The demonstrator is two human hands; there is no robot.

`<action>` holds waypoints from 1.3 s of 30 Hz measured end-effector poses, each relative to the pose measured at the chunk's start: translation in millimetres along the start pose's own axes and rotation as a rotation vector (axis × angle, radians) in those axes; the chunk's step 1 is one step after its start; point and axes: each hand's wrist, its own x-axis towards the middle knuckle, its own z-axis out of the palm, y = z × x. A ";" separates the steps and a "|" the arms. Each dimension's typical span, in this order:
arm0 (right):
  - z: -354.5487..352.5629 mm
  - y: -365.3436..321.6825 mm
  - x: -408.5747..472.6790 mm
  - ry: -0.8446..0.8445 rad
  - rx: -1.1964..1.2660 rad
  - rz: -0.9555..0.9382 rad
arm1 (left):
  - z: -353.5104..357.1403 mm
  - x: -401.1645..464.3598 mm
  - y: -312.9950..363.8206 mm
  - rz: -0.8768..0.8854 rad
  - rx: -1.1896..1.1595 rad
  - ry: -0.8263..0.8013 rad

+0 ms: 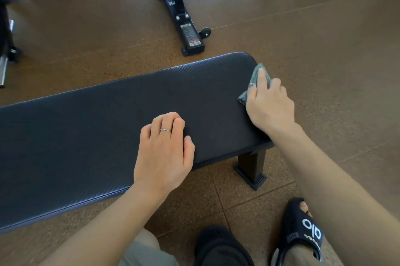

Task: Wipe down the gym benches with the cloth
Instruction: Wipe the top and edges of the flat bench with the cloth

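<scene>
Two bare hands on one flat bench pad (121,118), black and textured, long axis running from lower left to upper right, rounded end pointing up and right. Green cloth (255,83) bunched at that rounded end, right on the pad's far right corner, draped partly over the edge; its length lying roughly along the short end of the pad.

Right hand (270,105) palm down over the cloth, fingers (262,77) curled and bent over it, index finger stretched toward the corner, cloth gripped and pressed under the fingertips, green fabric peeking out ahead of and beside them. Right forearm reaching in from lower right, crossing over the pad's near corner.

Left hand (164,148) palm down on the pad's near edge, well left of the cloth, holding nothing; fingers loosely curled, knuckles raised, tips resting on the vinyl, thumb lying along the edge. Thin ring (165,129) on one finger.

Below the right wrist, a black bench leg (252,165) on brown speckled floor (324,38). Beyond the fingertips, a second bench frame (184,18) with small wheels. Near the bottom, black slippers (303,233) on both feet.
</scene>
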 end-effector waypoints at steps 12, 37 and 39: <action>18.8 -62.6 73.3 0.019 -0.179 -0.015 | 2.5 1.1 -0.2 0.016 0.030 -0.004; 34.7 -97.5 -30.4 -0.094 -0.194 -0.673 | 0.1 -1.8 1.7 0.024 -0.001 0.063; 31.9 -97.9 -45.4 -0.178 -0.164 -0.763 | -1.1 -2.2 1.4 -0.010 -0.013 0.070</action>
